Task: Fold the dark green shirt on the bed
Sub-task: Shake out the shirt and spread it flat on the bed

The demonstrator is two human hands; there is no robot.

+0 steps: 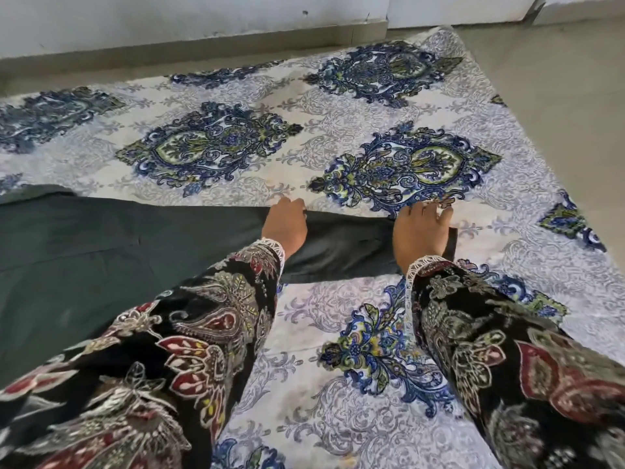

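Both hands, left hand [285, 225] and right hand [421, 231], lying flat, fingers straight, pressing shirt [101, 252] sleeve on bed [338, 106]; smoothing toward cuff should be avoiding creases.

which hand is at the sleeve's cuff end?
The right hand, at the cuff of the dark green shirt; the left hand rests further up that sleeve, nearer the body.

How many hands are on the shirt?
2. Left hand rests partway along the dark green shirt's sleeve; right hand rests at the sleeve's end. Fingertips partly hidden.
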